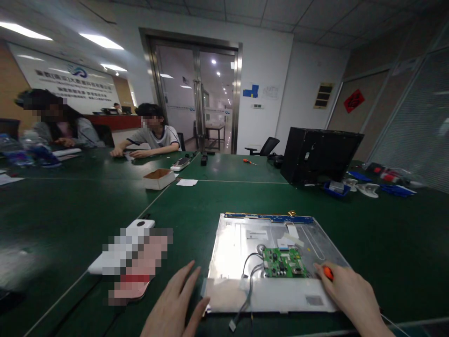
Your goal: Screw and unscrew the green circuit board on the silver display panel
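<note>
A bare LCD panel [231,252] lies back-up on the green table in front of me, its silvery metal showing. A green circuit board [283,262] sits on it, with grey cables [251,285] trailing over the lower edge. My right hand [347,288] is closed around an orange-handled screwdriver [328,272] at the panel's right side; the tool's shaft is hidden. Fingers apart, my left hand [177,304] is by the panel's lower left corner, holding nothing; the thumb is at the edge, and contact is hard to tell.
To the left lie a white power bank [142,224] and a pink phone-like item [154,257]. Farther off are an open box [158,179], another orange screwdriver [249,162], a black monitor housing [321,154] and a blue tray [336,188]. Two people sit across the table.
</note>
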The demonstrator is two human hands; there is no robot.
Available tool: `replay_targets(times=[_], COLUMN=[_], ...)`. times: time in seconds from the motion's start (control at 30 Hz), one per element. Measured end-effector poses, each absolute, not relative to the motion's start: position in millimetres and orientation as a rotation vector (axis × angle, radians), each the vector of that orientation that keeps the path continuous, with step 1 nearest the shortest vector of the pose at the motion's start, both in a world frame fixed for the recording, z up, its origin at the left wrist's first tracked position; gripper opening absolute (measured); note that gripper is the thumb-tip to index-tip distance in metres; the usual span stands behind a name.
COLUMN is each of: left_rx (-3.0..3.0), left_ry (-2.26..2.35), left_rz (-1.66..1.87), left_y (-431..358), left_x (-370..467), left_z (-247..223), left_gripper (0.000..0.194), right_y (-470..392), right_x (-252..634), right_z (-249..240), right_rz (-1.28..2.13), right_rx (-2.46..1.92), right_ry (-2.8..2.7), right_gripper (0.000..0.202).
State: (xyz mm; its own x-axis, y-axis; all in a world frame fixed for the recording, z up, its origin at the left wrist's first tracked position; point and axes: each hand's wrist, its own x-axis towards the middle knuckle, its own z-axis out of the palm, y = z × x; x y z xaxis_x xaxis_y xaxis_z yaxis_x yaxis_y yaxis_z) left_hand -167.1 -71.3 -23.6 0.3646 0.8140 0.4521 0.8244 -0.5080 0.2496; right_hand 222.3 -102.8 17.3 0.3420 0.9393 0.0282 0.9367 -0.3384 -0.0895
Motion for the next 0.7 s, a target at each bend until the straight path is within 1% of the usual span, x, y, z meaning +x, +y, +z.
replay_targets(times=[0.07, 0.17, 0.23, 0.4, 0.57, 0.7], left_rx=[-2.632, -2.733, -2.722, -2.838, -2.986, -3.082], left_ry=[-1.547, -1.497, -1.509, -1.393, -1.375, -1.495], left_rz=[-0.773, -0.672, -0.649, -0.569, -0.421, -0.207], left_y=[-56, -42, -42, -56, -62, -60], left_x=[-152, -128, -117, -111, -96, -73], left_z=[-16, -19, -28, -40, -32, -18], left_gripper=[0.05, 0.056, 0.062, 0.068, 0.081, 0.088], right_y=[-90, -69, -60, -58, -64, -65], right_x=[223, 219, 217, 226, 249, 268], right_z=[23, 22, 17, 5, 0, -7], right_rz=[0.008, -0.032, -0.031, -0.027, -0.025, -0.049], right_rx=[-2.517, -2.457, -2.421, -2.376, -2.347, -2.356], right_ry=[-1.706, -1.729, -1.746, -1.752, -1.789, -1.783], right_gripper=[0.041, 0.045, 0.045, 0.042, 0.032, 0.031])
